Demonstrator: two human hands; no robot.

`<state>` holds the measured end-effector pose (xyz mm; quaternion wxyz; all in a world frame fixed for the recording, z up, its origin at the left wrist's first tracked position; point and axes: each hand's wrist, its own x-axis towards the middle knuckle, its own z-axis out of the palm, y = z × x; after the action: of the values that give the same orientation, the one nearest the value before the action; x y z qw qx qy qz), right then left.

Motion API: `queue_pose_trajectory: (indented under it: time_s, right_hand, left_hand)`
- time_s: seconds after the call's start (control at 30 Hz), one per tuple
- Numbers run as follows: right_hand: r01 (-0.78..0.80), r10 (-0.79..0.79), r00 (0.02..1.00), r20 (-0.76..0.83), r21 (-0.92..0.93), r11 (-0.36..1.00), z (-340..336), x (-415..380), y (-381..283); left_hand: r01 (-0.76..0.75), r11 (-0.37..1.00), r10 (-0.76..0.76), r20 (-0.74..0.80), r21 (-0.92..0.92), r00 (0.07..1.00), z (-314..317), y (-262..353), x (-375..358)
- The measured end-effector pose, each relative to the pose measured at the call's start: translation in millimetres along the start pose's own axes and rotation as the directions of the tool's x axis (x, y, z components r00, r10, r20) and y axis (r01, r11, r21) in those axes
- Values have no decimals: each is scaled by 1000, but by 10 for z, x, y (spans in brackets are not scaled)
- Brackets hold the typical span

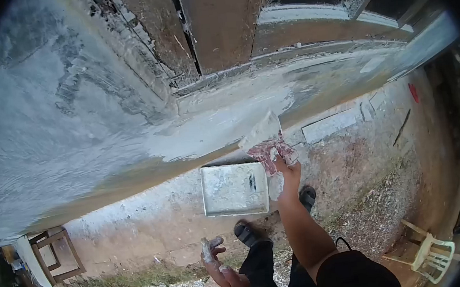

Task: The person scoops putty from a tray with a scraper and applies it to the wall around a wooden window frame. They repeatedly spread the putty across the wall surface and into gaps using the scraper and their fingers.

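My right hand [287, 175] grips a plaster-smeared trowel [271, 149] with a reddish body and a broad pale blade. The blade's edge lies right at the lower part of the wall [207, 132], beside a fresh whitish patch of plaster. Below and left of that hand, a square tray [234, 190] coated in dried plaster rests on the ground. My left hand [227, 274] is held low near my legs, its fingers curled around something whitish-grey and caked; I cannot tell what it is.
Above the wall's lower ledge are brown wooden boards [224, 22] and a window frame [306, 11]. A wooden frame [58, 254] stands at the left. Along the wall base lies a pale flat slab [331, 125]. A wooden chair [432, 257] is at the lower right, near gravelly ground.
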<state>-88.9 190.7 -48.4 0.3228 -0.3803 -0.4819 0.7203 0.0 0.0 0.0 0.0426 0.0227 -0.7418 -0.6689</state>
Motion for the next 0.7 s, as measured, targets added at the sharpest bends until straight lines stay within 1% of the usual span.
queue_pose_trajectory:
  time_s: [0.03,0.07,0.1,0.17,0.2,0.23,0.3,0.33,0.37,0.4,0.43,0.47,0.5,0.53,0.57,0.63,0.67,0.7]
  right_hand:
    - [-150,127,986,111,241,959,-141,66,-24]
    - [-310,218,945,245,448,839,-267,103,-24]
    - [-395,314,918,241,511,764,-196,-2,465]
    - [-502,411,864,289,458,734,-473,202,595]
    - [-549,460,836,301,464,695,-760,207,738]
    - [-570,500,821,276,454,685,-898,202,906]
    - [-587,560,809,177,218,780,-1088,283,1336]
    - [-622,576,780,244,197,758,-1283,350,1609]
    - [-652,613,756,228,187,735,-1454,394,1941]
    - [-617,605,781,156,37,786,-1603,423,2296]
    - [-579,590,802,90,-123,806,-1793,409,2622]
    - [-615,626,777,69,-132,778,-1941,431,2900]
    - [-515,600,800,7,-505,693,-2060,503,3169]
    - [-349,559,829,-23,-802,484,-2143,560,3427]
    - [-365,585,810,-36,-811,456,-2210,586,3676]
    - [-205,453,892,-18,-908,366,-2256,651,4021]
    - [-211,469,883,-29,-916,341,-2241,675,4117]
    - [-134,419,908,-1,-948,290,-2092,718,4099]
  left_hand:
    - [-8,1000,8,77,-9,997,33,-38,34]
    - [-14,1000,17,153,-19,988,59,-106,70]
    - [-24,992,3,167,120,986,-158,-359,231]
    - [117,990,-130,190,79,973,15,-835,259]
    - [179,972,-206,176,155,963,75,-983,157]
    - [222,958,-253,172,182,952,70,-1221,138]
    - [258,915,-323,180,310,929,61,-1827,138]
    - [285,898,-355,169,335,919,61,-2172,127]
    - [333,873,-401,134,357,906,53,-2537,83]
    - [379,843,-445,100,382,890,26,-2927,24]
    - [482,789,-530,25,380,848,-20,-3327,-81]
    - [591,731,-617,-39,341,786,-79,-3750,-184]
    - [712,633,-720,-105,305,686,-108,-4124,-252]
    - [815,521,-806,-168,254,568,-130,-4450,-312]
    - [833,490,-820,-189,258,541,-158,-4753,-385]
    - [928,372,-900,-258,-35,351,-121,-5252,-475]
    - [931,348,-917,-243,-106,316,-94,-5440,-501]
    - [928,327,-931,-228,-181,284,-42,-5587,-504]
